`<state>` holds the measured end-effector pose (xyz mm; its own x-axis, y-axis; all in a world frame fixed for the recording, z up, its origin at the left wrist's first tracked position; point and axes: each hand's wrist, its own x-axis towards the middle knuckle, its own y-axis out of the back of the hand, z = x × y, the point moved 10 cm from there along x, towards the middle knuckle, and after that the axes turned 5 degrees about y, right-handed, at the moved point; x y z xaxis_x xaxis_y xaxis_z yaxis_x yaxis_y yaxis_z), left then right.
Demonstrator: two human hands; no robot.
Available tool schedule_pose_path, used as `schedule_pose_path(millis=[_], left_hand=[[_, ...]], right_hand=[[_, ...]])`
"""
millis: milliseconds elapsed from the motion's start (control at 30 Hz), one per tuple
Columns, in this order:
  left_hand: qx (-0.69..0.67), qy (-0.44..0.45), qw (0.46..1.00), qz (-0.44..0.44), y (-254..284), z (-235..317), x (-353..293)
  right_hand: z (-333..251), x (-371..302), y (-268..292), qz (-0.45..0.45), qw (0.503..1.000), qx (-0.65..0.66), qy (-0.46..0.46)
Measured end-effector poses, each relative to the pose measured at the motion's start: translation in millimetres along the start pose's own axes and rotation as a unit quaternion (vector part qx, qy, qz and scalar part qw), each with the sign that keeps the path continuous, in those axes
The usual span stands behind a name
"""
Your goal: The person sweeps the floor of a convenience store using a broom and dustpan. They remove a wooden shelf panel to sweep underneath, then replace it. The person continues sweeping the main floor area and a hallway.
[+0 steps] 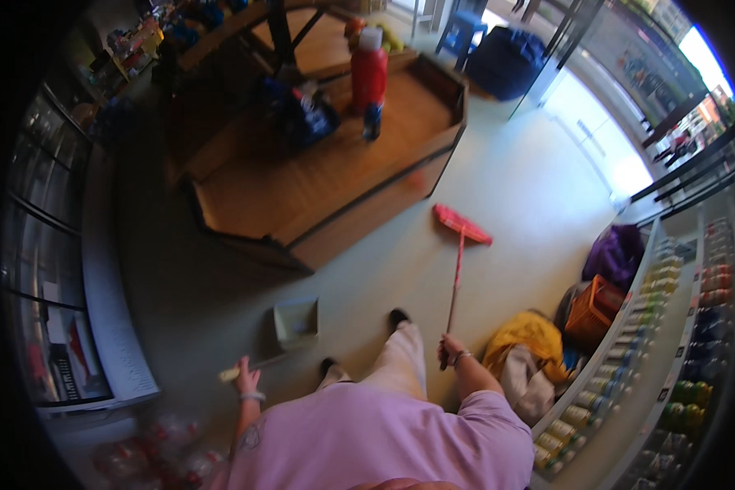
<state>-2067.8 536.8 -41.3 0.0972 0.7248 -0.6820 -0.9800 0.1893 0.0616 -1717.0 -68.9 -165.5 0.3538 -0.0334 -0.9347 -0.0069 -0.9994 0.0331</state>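
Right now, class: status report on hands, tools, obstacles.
Right hand gripping red-headed broom, extended ahead. Left hand nearest dustpan, grip unclear. Possible obstacles: wooden stand ahead, yellow bundle right.

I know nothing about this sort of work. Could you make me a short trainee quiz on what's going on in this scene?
1. Multiple choice: which hand grips the stick of the red-headed broom? A) left B) right C) neither
2. True or false: the orange basket lies on the left side of the picture.
3. Short answer: what colour is the large bottle standing on the wooden counter?

Key:
1. B, the right hand.
2. False: the orange basket is on the right side.
3. Red, with a whitish cap.
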Motion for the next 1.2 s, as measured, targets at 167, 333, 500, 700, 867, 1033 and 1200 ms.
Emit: schedule_pose_path(millis=[167, 333, 500, 700, 867, 1033, 1200], left_hand=[[0.132, 0.005, 0.990, -0.048, -3.0, 34.5, 40.2], [0.173, -0.059, 0.983, -0.012, -8.7, 68.9, 29.6], [0.273, -0.159, 0.949, -0.005, -16.9, 90.9, 26.4], [0.325, -0.234, 0.916, 0.025, -17.6, 113.7, 31.6], [0.335, -0.252, 0.908, 0.013, -13.3, 124.2, 39.4], [0.314, -0.272, 0.909, 0.041, -3.7, 127.6, 41.6], [0.307, -0.283, 0.908, 0.042, -9.9, 121.6, 37.5]], right_hand=[[49.0, 8.4, -47.3, 0.088, 0.987, -0.081, 0.108], [130.6, 60.5, -127.6, 0.163, 0.973, -0.118, 0.114], [232.7, 120.6, -219.1, 0.172, 0.958, -0.179, 0.146], [330.0, 206.1, -275.7, 0.063, 0.967, -0.183, 0.165], [313.6, 338.9, -300.9, 0.037, 0.946, -0.224, 0.231], [197.8, 447.5, -331.2, 0.038, 0.909, -0.222, 0.352], [113.7, 469.9, -360.1, 0.025, 0.893, -0.226, 0.389]])
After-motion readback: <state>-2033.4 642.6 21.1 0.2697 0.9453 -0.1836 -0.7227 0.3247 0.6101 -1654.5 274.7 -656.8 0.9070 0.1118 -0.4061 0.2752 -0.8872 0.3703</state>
